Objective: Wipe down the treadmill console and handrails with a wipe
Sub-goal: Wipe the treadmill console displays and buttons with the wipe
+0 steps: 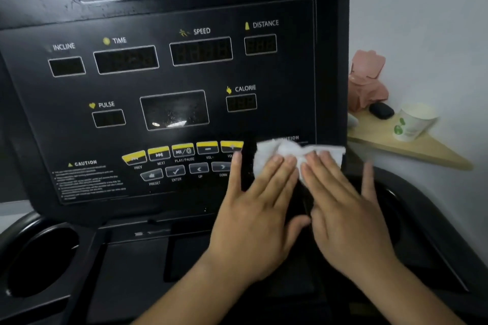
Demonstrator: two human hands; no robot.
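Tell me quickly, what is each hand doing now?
Left hand: open, flat, fingers pressing the white wipe on the console.
Right hand: open, flat, fingers also pressing the wipe.

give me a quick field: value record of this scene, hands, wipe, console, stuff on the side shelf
left hand: flat, fingers spread, pressing the wipe
right hand: flat, fingertips on the wipe
wipe: white, crumpled, on the lower right of the console face
console: black, displays dark, labelled incline, time, speed, distance, pulse, calorie
buttons: yellow row left of the wipe, uncovered except the rightmost
cup holder: lower left
shelf: wooden, right of console
paper cup: white with green print, on the shelf
wipes pack: pink, lid open
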